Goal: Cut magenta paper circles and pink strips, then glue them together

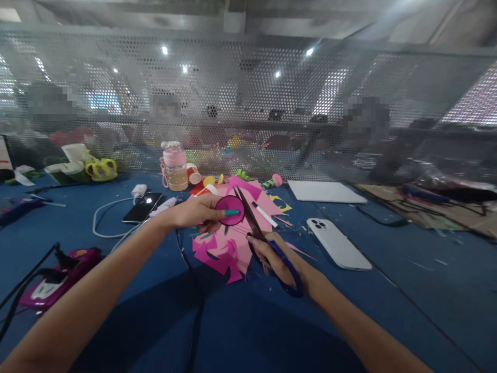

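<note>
A flat, round magenta disc with a dark rim (227, 203) is held upright near the centre of the frame by the left hand (202, 210). The disc is pinched at its left side, with the teal-nailed thumb laid across its face and the other fingers partly hidden behind and below. Its upper, right and lower rim is left uncovered by the fingers.

A pair of metal scissors with dark blue handles (253, 223) is grasped by the right hand (275, 254), its fingers wrapped at the handles. The blades are parted slightly and pointed to the upper left, beside the disc's right rim; whether contact is made cannot be told.

Beneath both hands, pink and magenta paper scraps (243, 248) are spread over the blue tabletop (240, 331). A white marker with a black cap (266, 215) is laid just right of the blades. Farther right, a white smartphone (339, 244) is seen, with a flat white sheet (326, 191) above it. To the left of the disc, a black-screened phone (142, 207) is placed near a clear bottle with a pink lid band (175, 168). The far edge is bounded by a perforated grey metal screen (248, 93). Between the forearms, at lower centre, the blue surface is crossed by a black cable (198, 311).
</note>
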`<state>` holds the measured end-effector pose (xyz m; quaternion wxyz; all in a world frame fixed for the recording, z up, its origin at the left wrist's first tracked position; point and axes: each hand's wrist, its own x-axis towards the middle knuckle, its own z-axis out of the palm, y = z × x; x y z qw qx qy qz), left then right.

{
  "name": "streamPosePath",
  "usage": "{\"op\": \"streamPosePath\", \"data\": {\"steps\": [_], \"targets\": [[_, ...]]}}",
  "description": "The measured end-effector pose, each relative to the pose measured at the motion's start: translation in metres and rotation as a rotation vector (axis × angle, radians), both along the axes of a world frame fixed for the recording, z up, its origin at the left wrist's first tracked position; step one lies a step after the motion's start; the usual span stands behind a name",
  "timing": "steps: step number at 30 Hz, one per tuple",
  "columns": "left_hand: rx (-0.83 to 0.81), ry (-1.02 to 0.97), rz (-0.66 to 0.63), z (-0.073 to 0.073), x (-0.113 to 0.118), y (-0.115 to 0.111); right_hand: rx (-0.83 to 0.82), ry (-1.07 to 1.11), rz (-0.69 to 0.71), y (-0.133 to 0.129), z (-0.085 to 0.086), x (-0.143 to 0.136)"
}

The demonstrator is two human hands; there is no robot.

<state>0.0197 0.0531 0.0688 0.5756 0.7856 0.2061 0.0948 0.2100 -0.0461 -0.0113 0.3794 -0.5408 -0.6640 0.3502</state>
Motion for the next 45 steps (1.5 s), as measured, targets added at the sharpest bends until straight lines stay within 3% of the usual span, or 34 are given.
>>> {"op": "streamPosePath", "data": {"steps": [6,14,27,36,45], "targets": [[0.004,0.039,-0.027,0.001,-0.004,0.005,-0.027,-0.002,-0.08,-0.004,-0.001,0.001],[-0.019,0.074,-0.068,0.0,-0.011,0.012,-0.006,-0.082,-0.067,-0.006,0.006,0.0],[0.019,0.081,-0.097,0.001,-0.011,0.012,-0.05,0.004,-0.051,-0.011,0.008,-0.003],[0.078,0.139,-0.19,0.001,-0.006,0.008,-0.108,0.21,-0.008,0.001,-0.019,-0.004],[0.047,0.109,-0.171,0.0,-0.003,0.005,-0.101,0.24,-0.024,0.0,-0.019,-0.005]]}}
